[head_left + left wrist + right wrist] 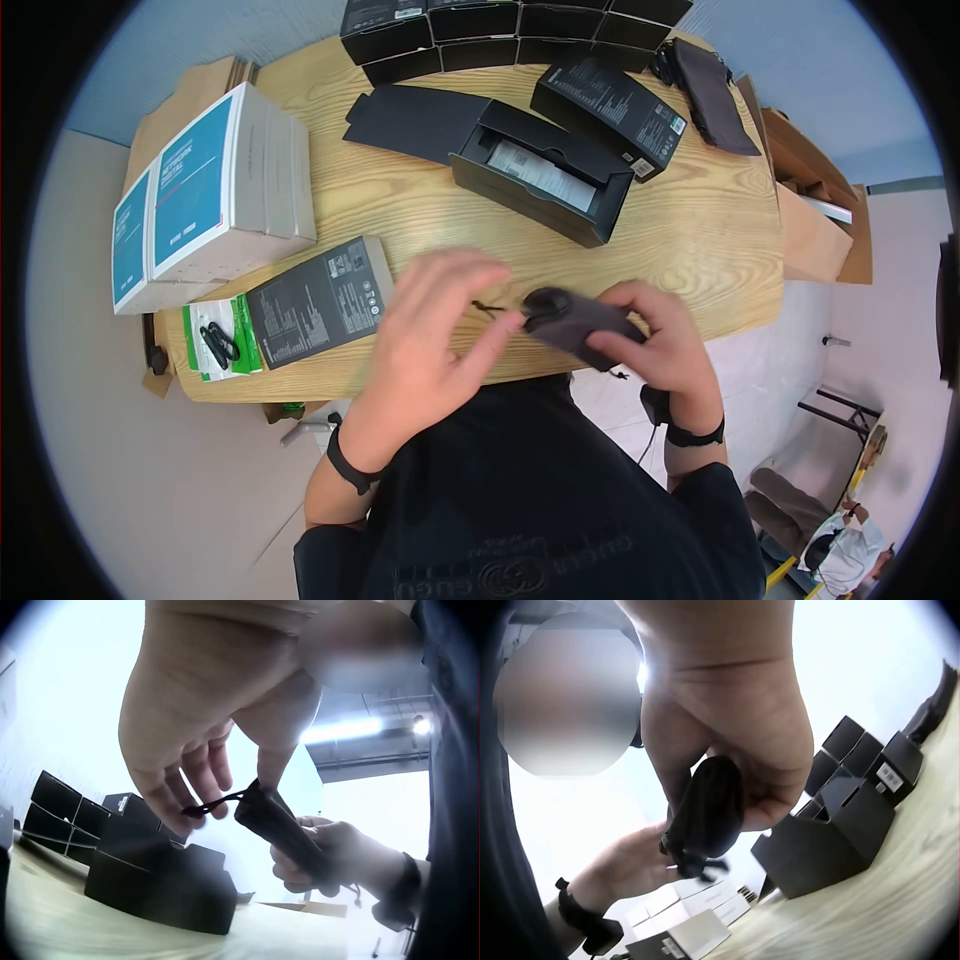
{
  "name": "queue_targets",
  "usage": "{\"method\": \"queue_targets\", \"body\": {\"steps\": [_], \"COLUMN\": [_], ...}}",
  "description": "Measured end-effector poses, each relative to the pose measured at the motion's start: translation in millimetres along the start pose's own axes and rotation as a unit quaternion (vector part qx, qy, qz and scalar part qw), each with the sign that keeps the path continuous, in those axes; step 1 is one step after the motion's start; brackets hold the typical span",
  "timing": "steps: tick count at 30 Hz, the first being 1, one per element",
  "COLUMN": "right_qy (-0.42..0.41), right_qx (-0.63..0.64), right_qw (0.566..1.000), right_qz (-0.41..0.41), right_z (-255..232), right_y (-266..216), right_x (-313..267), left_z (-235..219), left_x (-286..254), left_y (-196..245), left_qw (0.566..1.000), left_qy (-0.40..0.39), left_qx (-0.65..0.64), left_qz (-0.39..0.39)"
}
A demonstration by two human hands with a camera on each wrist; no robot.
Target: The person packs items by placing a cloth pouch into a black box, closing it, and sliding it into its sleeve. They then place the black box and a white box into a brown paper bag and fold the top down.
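My right hand (665, 335) grips a dark grey drawstring pouch (575, 325) between thumb and fingers, close above the table's front edge. The pouch's gathered mouth points left, and a short black cord (217, 804) sticks out of it. My left hand (430, 325) is beside that mouth, blurred in the head view, its thumb and fingers spread apart. In the left wrist view the left thumb meets the pouch's end, while the fingertips come right up to the cord's tip. From the right wrist view the pouch (709, 810) hangs below the right palm.
An opened black box (540, 185) with a paper inside lies beyond my hands, a closed black box (610, 115) behind it. Stacked black boxes (480, 55) line the back. At left are white-and-blue boxes (215, 190), a grey box (320, 300) and a cable (218, 343). Another pouch (710, 95) lies back right.
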State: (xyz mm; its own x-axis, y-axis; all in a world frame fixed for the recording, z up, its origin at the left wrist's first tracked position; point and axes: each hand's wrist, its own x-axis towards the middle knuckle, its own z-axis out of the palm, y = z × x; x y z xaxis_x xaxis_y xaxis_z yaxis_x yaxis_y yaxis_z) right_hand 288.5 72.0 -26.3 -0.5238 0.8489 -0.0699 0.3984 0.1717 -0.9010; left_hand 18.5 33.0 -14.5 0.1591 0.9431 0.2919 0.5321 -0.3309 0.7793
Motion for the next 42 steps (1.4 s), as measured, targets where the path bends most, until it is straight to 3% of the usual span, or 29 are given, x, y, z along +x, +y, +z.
{"method": "queue_targets", "body": {"steps": [1,3,5,7,11,15,16,17,19,20,22,23,25,26,28,29,31,32,35,39,41,42], "right_qy": [0.001,0.124,0.201,0.25,0.253,0.071,0.013,-0.04,-0.12,-0.127,-0.177,-0.182,-0.237,-0.236,-0.148,-0.147,-0.053,-0.016,0.027,-0.01,-0.04,-0.043], "right_qx": [-0.002,0.163,0.216,0.247,0.275,0.159,0.081,0.036,-0.127,-0.13,-0.168,-0.172,-0.18,-0.185,-0.248,-0.253,-0.393,-0.372,-0.41,-0.429,-0.417,-0.419], "right_qw": [1.0,0.977,0.955,0.936,0.927,0.985,0.995,0.996,0.984,0.983,0.961,0.959,0.932,0.931,0.958,0.956,0.917,0.926,0.911,0.903,0.903,0.901], "right_qz": [0.003,0.055,0.034,-0.003,-0.026,-0.011,0.063,0.069,0.04,0.039,0.133,0.132,0.208,0.208,0.007,0.008,-0.042,-0.061,-0.039,-0.019,0.101,0.101], "right_z": [-8.4,-24.6,-38.8,-49.2,-55.2,-46.8,-43.1,-33.7,-14.2,-9.6,0.4,2.9,1.4,1.7,4.8,4.7,5.7,8.5,21.8,33.9,40.6,43.5], "right_y": [4.9,14.8,15.0,13.0,-13.0,-28.3,-33.0,-36.6,-41.4,-42.0,-44.4,-47.2,-53.3,-52.1,-39.8,-33.7,-28.1,-29.1,-37.8,-51.2,-69.6,-71.5], "right_x": [-3.0,-7.2,-2.6,7.0,36.0,72.9,82.0,90.2,100.3,103.6,109.3,111.4,112.9,108.1,94.3,92.9,90.7,92.6,103.9,112.3,110.7,108.7], "left_z": [0.0,7.6,22.3,42.6,58.3,59.4,58.4,57.5,55.8,54.6,52.3,51.2,51.0,50.7,49.2,47.8,45.1,44.2,37.7,39.7,38.3,38.0], "left_x": [6.5,19.3,38.1,52.1,54.5,40.5,34.4,28.0,15.5,10.4,1.3,-2.4,-7.8,-9.5,-12.0,-12.6,-11.5,-11.9,-12.8,-16.4,-17.6,-18.1], "left_y": [-1.3,2.5,4.8,0.3,-13.8,-21.1,-20.6,-20.0,-18.3,-18.8,-23.6,-25.9,-30.3,-31.4,-31.9,-32.7,-36.2,-37.3,-36.9,-37.3,-37.2,-36.9], "left_qw": [0.993,0.986,0.947,0.96,0.967,0.975,0.978,0.981,0.981,0.981,0.984,0.987,0.989,0.991,0.992,0.993,0.995,0.996,0.996,0.996,0.997,0.997], "left_qy": [0.058,0.059,0.047,0.027,-0.063,-0.039,-0.018,0.003,0.01,0.015,0.018,0.017,0.022,0.021,0.012,-0.001,0.011,0.021,0.015,0.025,0.006,0.009], "left_qx": [0.079,0.145,0.294,0.263,0.248,0.22,0.207,0.194,0.192,0.192,0.175,0.159,0.144,0.13,0.122,0.116,0.096,0.08,0.078,0.076,0.071,0.068], "left_qz": [0.06,0.056,0.122,0.09,0.011,0.006,0.015,0.023,0.013,0.005,0.0,0.002,0.011,0.022,0.017,0.011,0.016,0.017,0.028,0.032,0.031,0.028]}}
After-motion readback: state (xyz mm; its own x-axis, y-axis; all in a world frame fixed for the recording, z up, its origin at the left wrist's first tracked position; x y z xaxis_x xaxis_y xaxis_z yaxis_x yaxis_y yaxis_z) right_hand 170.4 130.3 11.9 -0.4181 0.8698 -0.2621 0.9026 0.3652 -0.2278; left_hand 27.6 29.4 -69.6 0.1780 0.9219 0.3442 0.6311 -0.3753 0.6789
